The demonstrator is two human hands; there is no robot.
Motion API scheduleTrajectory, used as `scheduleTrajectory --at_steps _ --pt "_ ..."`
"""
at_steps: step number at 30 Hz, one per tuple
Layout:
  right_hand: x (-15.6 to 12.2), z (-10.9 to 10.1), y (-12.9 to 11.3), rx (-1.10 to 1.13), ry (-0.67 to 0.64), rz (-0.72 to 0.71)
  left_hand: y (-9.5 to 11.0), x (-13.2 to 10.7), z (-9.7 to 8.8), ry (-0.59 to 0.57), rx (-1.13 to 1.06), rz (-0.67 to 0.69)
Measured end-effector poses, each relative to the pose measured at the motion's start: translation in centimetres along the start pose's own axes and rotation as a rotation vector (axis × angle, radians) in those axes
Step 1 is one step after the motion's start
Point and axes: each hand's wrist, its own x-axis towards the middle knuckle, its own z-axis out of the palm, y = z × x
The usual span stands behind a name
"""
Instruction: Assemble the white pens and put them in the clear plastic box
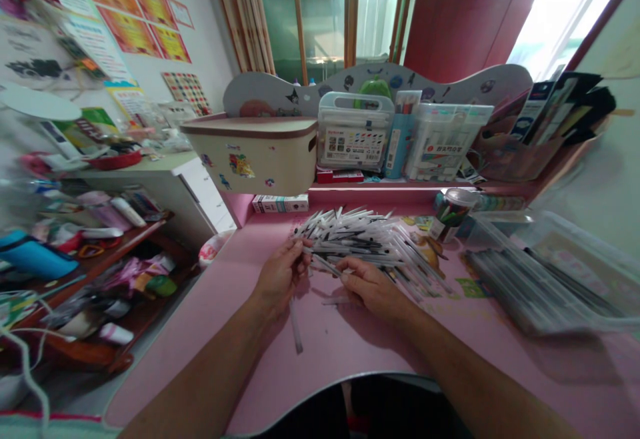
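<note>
A slim pen [324,264] with a pale, clear-looking barrel slants between my two hands, low above the pink desk [200,352]. My left hand [284,272] pinches its upper left end, and my right hand [370,287] has its fingers closed around the lower right end. Just beyond them lies a heaped pile of pens [355,236], mostly clear or white with dark parts, pointing many ways. One loose clear tube [296,329] rests on the desk below my left hand. Another short clear piece [336,302] lies beside my right hand, partly covered by it.
To the right stands a clear plastic box [600,322] beside rows of grey-looking pens or tubes [505,279]. A jar of pens [453,209] is behind the pile. Along the shelf are a cream lidded bin [260,159] and a marker case [355,136]. Cluttered shelving [145,226] fills the left.
</note>
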Motion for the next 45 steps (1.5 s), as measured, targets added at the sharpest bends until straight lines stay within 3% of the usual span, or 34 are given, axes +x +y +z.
scheduleTrajectory --at_steps 5,11,21,27,32,39,45 --pt "-0.1 0.0 -0.2 -0.019 -0.004 0.012 0.0 -0.3 0.3 -0.043 0.158 0.037" --pt "-0.4 0.1 -0.7 -0.069 -0.039 0.007 0.1 -0.7 0.2 -0.127 0.474 0.198" --pt "0.1 -0.9 -0.7 -0.464 0.043 -0.149 0.5 -0.4 -0.4 -0.104 0.993 0.381" --pt "0.8 -1.5 -0.3 -0.895 0.010 -0.149 -0.1 -0.2 -0.4 -0.176 0.794 0.339" --pt "0.8 -1.2 -0.4 -1.052 0.051 -0.066 -0.8 -0.5 0.4 -0.129 0.656 0.289" --pt "0.9 -1.5 0.2 -1.016 0.062 -0.101 -1.2 -0.6 1.1 -0.129 0.686 0.353" --pt "0.6 -1.9 0.2 -0.866 0.048 -0.191 -1.2 -0.7 1.1 -0.162 0.688 0.314"
